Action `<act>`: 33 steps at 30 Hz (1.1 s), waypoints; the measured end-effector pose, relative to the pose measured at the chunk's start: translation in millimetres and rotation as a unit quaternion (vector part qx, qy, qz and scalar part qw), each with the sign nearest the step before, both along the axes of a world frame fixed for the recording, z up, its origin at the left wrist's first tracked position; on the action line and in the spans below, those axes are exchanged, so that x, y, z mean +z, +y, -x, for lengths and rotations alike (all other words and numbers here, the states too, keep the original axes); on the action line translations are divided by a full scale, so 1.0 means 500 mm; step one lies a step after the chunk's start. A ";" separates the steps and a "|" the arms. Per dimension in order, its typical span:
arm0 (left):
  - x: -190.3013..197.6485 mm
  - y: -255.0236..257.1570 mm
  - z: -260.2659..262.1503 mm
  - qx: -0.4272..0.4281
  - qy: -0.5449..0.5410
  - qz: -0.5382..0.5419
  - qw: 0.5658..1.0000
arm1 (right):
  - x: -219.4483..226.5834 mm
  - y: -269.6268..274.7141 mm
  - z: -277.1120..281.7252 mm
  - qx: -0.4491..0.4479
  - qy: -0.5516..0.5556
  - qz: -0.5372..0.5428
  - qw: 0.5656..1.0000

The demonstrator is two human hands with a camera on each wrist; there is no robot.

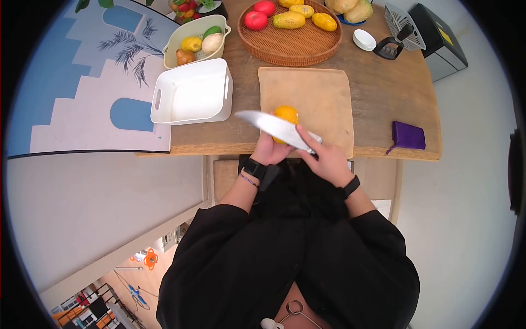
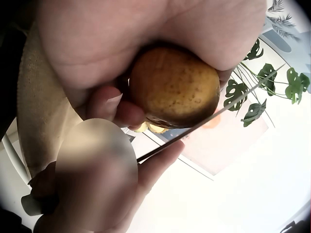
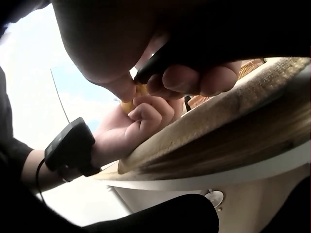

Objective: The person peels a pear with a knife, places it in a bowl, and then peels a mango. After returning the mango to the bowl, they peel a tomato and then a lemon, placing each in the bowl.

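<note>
Over the near edge of the wooden cutting board (image 1: 323,90), my left hand (image 1: 268,149) holds a rounded yellow fruit (image 1: 286,113). The left wrist view shows its speckled skin cupped between palm and fingers. A large kitchen knife (image 1: 268,125) is in my right hand (image 1: 330,163), its tip pointing left and its blade crossing in front of the fruit. My right fingers curl round the dark knife handle (image 3: 163,60), the index finger lying along the blade. Seen from the left wrist, the thin blade (image 2: 218,112) runs right along the fruit's lower side.
A white bin (image 1: 203,116) and a pale green basket (image 1: 223,44) of produce stand at left. Behind the board is a wicker tray (image 1: 290,48) with red and yellow produce. To the right are a white dish (image 1: 364,39), a black-handled tool (image 1: 389,50) and a purple pouch (image 1: 408,136).
</note>
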State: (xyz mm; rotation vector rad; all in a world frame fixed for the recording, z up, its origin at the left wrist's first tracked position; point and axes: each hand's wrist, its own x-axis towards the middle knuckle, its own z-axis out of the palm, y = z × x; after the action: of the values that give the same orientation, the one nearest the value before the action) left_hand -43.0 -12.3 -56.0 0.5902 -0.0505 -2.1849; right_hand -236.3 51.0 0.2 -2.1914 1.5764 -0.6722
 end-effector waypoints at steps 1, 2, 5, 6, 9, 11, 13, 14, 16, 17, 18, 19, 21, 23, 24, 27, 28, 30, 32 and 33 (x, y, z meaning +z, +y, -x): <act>-0.007 0.000 -0.006 -0.017 0.043 0.024 0.999 | 0.001 -0.007 0.007 -0.014 -0.029 -0.045 0.998; -0.014 -0.006 -0.008 -0.045 0.069 0.096 0.992 | -0.005 -0.017 0.015 -0.013 -0.029 -0.046 0.998; 0.008 -0.001 -0.011 -0.067 0.040 0.075 0.994 | -0.007 -0.046 0.039 -0.122 -0.125 -0.091 0.981; 0.021 0.001 -0.006 -0.059 0.032 0.059 0.996 | 0.012 -0.050 0.046 -0.160 -0.075 -0.122 0.977; 0.021 -0.002 -0.007 -0.060 0.027 0.045 0.997 | 0.008 -0.043 0.044 -0.155 -0.079 -0.082 0.981; -0.020 -0.011 -0.014 -0.079 0.061 0.064 0.993 | 0.003 -0.021 0.044 -0.118 -0.128 -0.009 0.985; 0.002 -0.013 -0.001 -0.097 0.094 0.084 0.987 | 0.018 0.002 0.030 -0.038 -0.096 -0.042 0.994; 0.011 -0.008 0.014 -0.048 0.015 0.018 0.999 | 0.027 0.010 0.019 -0.010 -0.097 -0.016 0.995; -0.020 -0.006 0.006 -0.016 -0.009 0.048 0.999 | 0.027 0.023 0.008 0.006 -0.033 -0.027 0.999; -0.034 -0.006 -0.002 -0.017 -0.009 0.049 0.999 | 0.026 0.024 0.005 0.024 0.032 -0.035 0.999; -0.029 -0.005 -0.006 -0.030 0.025 0.046 0.998 | 0.019 0.020 0.001 0.006 0.046 -0.008 0.999; -0.025 -0.006 -0.008 -0.041 0.058 0.044 0.996 | 0.016 0.012 0.002 0.008 0.046 -0.007 0.999; -0.011 -0.004 -0.009 -0.066 0.041 0.102 0.992 | 0.016 -0.008 0.001 -0.121 -0.068 -0.016 0.990; 0.009 -0.004 -0.003 -0.071 0.013 0.094 0.993 | 0.038 -0.025 0.021 -0.159 -0.043 -0.014 0.986; 0.015 -0.004 0.002 -0.055 0.004 0.079 0.995 | 0.046 -0.030 0.036 -0.147 -0.002 0.000 0.989; -0.004 -0.008 0.000 -0.044 0.048 0.064 0.996 | 0.077 -0.018 0.041 -0.078 0.049 -0.009 0.996; 0.001 -0.004 0.005 -0.044 0.049 0.063 0.996 | 0.086 -0.005 0.040 -0.024 0.061 -0.034 0.997; 0.019 0.003 0.017 -0.013 -0.063 0.025 0.998 | 0.069 0.009 0.034 -0.032 0.073 -0.029 0.996; 0.012 -0.003 0.014 -0.028 -0.045 0.055 0.997 | 0.056 0.004 0.030 -0.089 0.071 -0.057 0.992; 0.004 -0.005 0.008 -0.042 -0.029 0.080 0.995 | 0.055 -0.006 0.033 -0.081 0.066 -0.053 0.993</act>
State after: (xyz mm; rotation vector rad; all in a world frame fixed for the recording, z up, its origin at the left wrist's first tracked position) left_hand -46.9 -14.8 -54.1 0.5683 -0.2836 -2.2194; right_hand -252.9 48.0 27.7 -2.0841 1.8290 -0.4840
